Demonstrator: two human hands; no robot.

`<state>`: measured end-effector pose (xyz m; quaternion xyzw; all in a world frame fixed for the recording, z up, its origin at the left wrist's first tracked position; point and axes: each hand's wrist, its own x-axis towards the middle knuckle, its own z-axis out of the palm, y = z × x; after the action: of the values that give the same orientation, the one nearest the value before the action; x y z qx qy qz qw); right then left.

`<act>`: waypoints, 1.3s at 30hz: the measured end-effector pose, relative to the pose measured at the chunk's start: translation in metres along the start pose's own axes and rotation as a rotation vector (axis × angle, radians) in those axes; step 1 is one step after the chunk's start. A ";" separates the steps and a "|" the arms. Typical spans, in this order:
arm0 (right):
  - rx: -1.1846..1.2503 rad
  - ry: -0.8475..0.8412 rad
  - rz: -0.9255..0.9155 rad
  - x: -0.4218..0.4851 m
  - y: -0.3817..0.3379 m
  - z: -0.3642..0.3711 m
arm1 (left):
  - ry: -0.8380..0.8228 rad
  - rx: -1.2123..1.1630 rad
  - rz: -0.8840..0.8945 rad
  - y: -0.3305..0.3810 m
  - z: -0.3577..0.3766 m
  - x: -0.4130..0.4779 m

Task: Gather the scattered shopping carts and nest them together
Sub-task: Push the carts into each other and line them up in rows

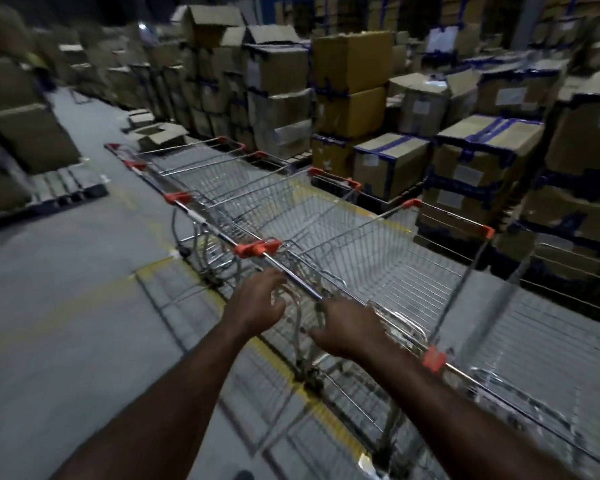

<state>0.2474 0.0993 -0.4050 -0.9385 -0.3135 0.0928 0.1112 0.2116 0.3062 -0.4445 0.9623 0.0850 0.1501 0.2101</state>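
While both your arms reach forward, your left hand (pixel 257 301) sits just beside the bar (pixel 293 276) on the near side of the carts (pixel 291 206). Its fingers are spread and loosely curved, holding nothing; blur hides whether the fingertips touch the metal. Your right hand (pixel 349 327) lies over the same bar further right, back of the hand up, thumb pointing left. Its fingers are hidden behind the hand, so you cannot tell whether they close on the bar or only rest there.

Carts: one nested row, wire baskets pushed into each other, running from the far left of the aisle diagonally to the lower right edge. Orange clips (pixel 257 249) mark the handle ends along the row. The row stands on the grey floor (pixel 66 278), along a yellow line (pixel 279 363) painted on it.

Boxes (pixel 350 84): cardboard, many bound with blue tape, stacked on the far side of the row and close to it. More cartons sit on a pallet (pixel 70 190) at left, well apart from the carts. The view is dim and blurred at the edges.
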 end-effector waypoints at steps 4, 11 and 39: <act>0.000 0.012 -0.043 0.063 -0.050 0.000 | 0.050 0.086 0.002 -0.055 -0.026 0.014; 0.038 0.072 0.082 0.168 -0.106 0.021 | -0.152 0.329 0.089 -0.133 -0.049 0.087; -0.016 0.017 0.457 0.263 -0.125 0.060 | -0.604 0.210 0.708 -0.198 0.017 0.242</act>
<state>0.3686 0.3662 -0.4569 -0.9867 -0.0927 0.1052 0.0823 0.4251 0.5321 -0.4827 0.9487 -0.2984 -0.0835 0.0628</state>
